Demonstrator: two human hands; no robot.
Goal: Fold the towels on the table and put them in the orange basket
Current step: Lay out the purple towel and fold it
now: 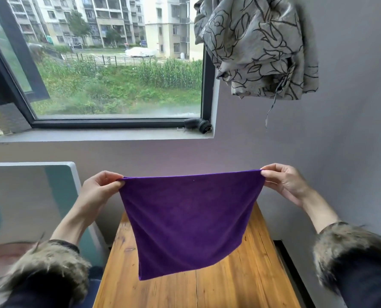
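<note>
A purple towel (189, 221) hangs in the air above the wooden table (240, 283), stretched flat between both hands. My left hand (100, 187) pinches its top left corner. My right hand (283, 181) pinches its top right corner. The towel's lower edge dangles just over the table's surface. No orange basket is in view, and no other towels show on the table.
A white-framed board (58, 196) leans at the left beside the table. The grey wall and a window sill (96, 135) with a small black object (198, 125) lie ahead. A patterned curtain (256, 45) hangs bunched at the upper right.
</note>
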